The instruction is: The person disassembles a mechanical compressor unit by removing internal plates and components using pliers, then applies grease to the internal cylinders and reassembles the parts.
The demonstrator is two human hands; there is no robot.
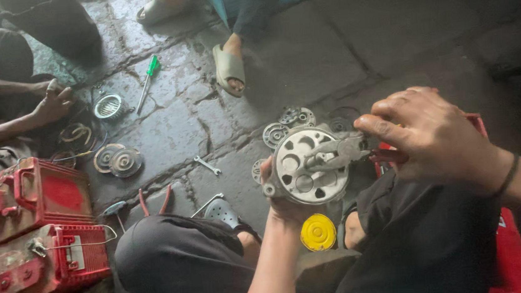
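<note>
a seated person works over a wet stone floor (339, 45), the left hand (284, 204) cupped from below around a round metal housing (309, 167) with holes in its face, held up between the knees. the right hand (426, 135) is closed around the red handles of a pair of pliers (342, 152), whose metal nose lies across the housing's centre. whether the nose has actually caught a ring or clip there cannot be told.

by the look of it, the step in hand is working a part at the hub with the pliers; the next move would call for a steady cradle from the left hand and a small, controlled squeeze or turn from the right, since a slip would send the nose across the face.

room is tight. a yellow disc (317, 232) lies on the floor just below the housing, between the person's legs, and loose metal plates (284, 125) lie just beyond it. a small wrench (207, 165) and red-handled cutters (155, 203) lie to the left, a green screwdriver (149, 79) farther off. two red battery cases (29, 236) stand at the left edge, where another person's hands (52, 102) are busy near a coil of rings (77, 134). a sandalled foot (228, 67) rests ahead. the open floor lies ahead and to the right.
</note>
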